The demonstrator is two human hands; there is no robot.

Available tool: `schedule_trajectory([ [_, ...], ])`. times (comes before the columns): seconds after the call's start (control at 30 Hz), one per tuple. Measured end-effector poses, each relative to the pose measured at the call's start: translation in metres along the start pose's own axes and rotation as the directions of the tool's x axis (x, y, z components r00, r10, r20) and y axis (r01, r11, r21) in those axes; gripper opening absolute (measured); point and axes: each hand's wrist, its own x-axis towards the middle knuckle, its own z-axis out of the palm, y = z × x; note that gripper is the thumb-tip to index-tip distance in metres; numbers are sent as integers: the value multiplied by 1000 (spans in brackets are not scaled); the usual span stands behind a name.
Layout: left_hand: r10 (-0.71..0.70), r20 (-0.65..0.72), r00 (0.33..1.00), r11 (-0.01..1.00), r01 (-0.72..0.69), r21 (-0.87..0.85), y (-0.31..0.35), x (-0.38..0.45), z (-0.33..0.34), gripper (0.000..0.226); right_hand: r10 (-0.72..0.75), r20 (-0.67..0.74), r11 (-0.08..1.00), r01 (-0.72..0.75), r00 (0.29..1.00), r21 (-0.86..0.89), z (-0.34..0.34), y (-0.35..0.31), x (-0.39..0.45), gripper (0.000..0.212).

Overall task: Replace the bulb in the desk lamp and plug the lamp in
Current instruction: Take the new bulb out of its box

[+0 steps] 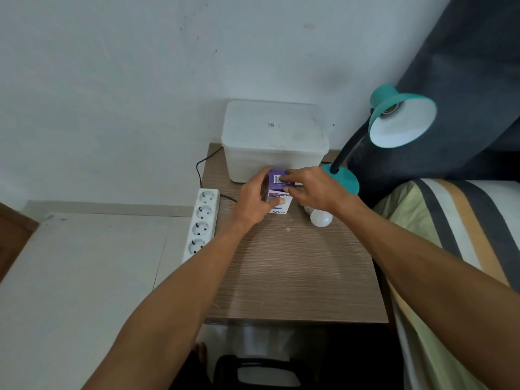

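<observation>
A purple and white bulb box [277,184] stands on the wooden table [292,271], just in front of a white plastic container. My left hand [254,199] grips the box's left side, thumb on its front. My right hand [308,188] has its fingers on the box's top flap. A white bulb [320,218] lies on the table under my right wrist. The teal desk lamp [399,119] stands at the table's right back corner; its shade faces me and the socket inside looks empty. A white power strip [201,223] lies along the table's left edge.
The white lidded plastic container [274,136] fills the back of the table against the wall. A black cord [201,167] runs behind the table's left side. A striped bed [455,249] lies to the right and a dark curtain [464,80] hangs behind the lamp.
</observation>
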Motion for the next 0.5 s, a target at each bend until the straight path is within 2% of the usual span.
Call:
schedule_trajectory([
  [0.1, 6, 6, 1000, 1000, -6, -3, 0, -1, 0, 86, 73, -34, 994, -70, 997, 87, 4, 3, -1, 27],
  [0.27, 5, 2, 1000, 1000, -5, -7, 0, -3, -1, 94, 341, -77, 890, -295, 937, 348, 4, 3, 5, 29],
  [0.4, 26, -16, 1000, 1000, -26, 14, 1, -10, 1, 81, 532, -120, 707, -361, 838, 609, 1, 0, 12, 29],
  [0.5, 76, 3, 997, 995, -76, 64, 0, -12, 2, 70, 647, -179, 617, -371, 741, 694, 3, 2, 18, 25],
])
